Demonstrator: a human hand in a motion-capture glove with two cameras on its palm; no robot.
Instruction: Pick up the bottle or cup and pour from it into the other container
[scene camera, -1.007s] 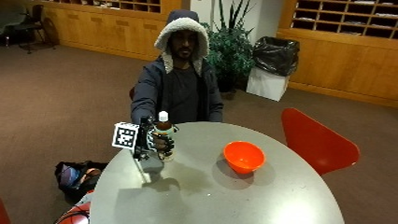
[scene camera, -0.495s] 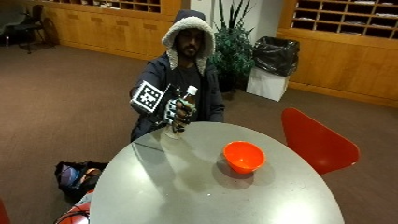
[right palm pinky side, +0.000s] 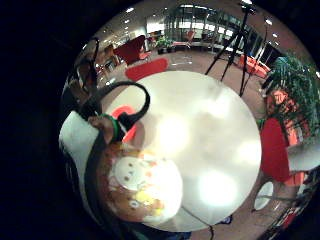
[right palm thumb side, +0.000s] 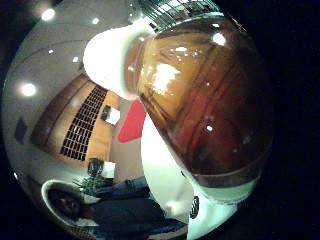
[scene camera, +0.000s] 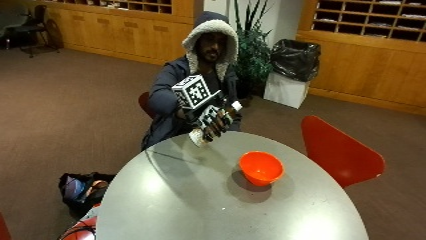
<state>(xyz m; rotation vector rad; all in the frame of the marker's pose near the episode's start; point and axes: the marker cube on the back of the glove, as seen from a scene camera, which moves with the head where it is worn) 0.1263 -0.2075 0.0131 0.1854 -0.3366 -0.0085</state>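
Bag: dark bag (scene camera: 81, 186) lies on the carpet at the left, beside the tabletop's edge.
Tabletop: round grey tabletop (scene camera: 200, 210) fills the lower part of the outside view; a person in a hooded jacket sits at its far side.
Right hand: gloved right hand (scene camera: 212, 120) is raised in front of the person's chest, above the tabletop's far edge, its fingers curled round the bottle.
Bottle: bottle (scene camera: 214, 122) is held clear of the tabletop and tilted, its white cap (scene camera: 235, 105) pointing up and toward the bowl's side. The thumb-side palm view shows brown liquid inside it and the cap on. It seems to carry a pale printed label low down, though the little-finger-side view is too warped to be sure.
Bowl: orange bowl (scene camera: 261, 167) stands upright on the tabletop, right of the hand and nearer the camera, well apart from the bottle.
Chair: red chair (scene camera: 339, 150) stands at the tabletop's right edge.
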